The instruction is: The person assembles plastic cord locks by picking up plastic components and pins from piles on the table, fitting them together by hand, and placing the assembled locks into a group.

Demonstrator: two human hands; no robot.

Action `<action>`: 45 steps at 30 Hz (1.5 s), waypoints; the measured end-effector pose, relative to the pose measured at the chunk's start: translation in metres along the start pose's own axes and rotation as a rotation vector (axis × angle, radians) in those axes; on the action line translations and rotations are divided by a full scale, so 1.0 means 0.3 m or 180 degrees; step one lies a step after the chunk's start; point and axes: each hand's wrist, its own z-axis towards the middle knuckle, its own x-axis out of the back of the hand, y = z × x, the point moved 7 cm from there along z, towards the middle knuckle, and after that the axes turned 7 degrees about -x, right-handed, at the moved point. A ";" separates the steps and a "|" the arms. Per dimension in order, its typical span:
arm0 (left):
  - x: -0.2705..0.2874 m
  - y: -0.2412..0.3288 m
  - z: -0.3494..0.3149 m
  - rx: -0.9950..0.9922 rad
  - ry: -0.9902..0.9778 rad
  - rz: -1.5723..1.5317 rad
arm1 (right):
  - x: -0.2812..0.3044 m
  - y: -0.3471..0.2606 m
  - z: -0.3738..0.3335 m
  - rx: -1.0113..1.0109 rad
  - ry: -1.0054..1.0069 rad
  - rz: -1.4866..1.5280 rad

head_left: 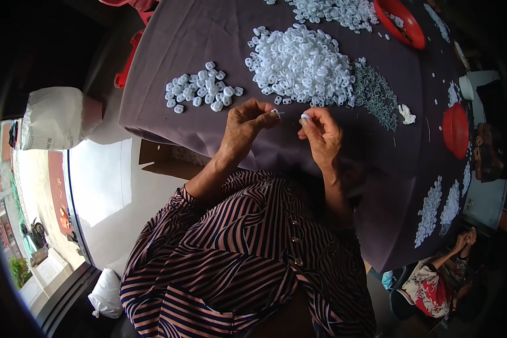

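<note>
Both my hands are raised at the near edge of a cloth-covered table [169,34]. My left hand [243,125] is closed in a pinch on a small white plastic piece [275,113], with a thin metal pin sticking out toward the right. Facing it across a short gap, my right hand [324,138] pinches another small white plastic piece [305,116]. Just beyond them rises a large heap of white two-holed plastic pieces [298,62]. A grey-green pile of small metal pins [376,93] lies right of the heap. Rounded white pieces [203,87] form a smaller group at the left.
A red tray [403,25] and a red bowl [456,130] sit at the right, near a crumpled white scrap [406,114]. More white piles [428,211] lie farther right. Another person [434,287] sits at lower right. A cardboard box [172,163] is below the table's left edge.
</note>
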 end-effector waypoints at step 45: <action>-0.365 -0.131 0.111 0.0416 -0.0495 -0.0788 | 0.254 -0.009 0.006 0.0151 0.0557 -0.0261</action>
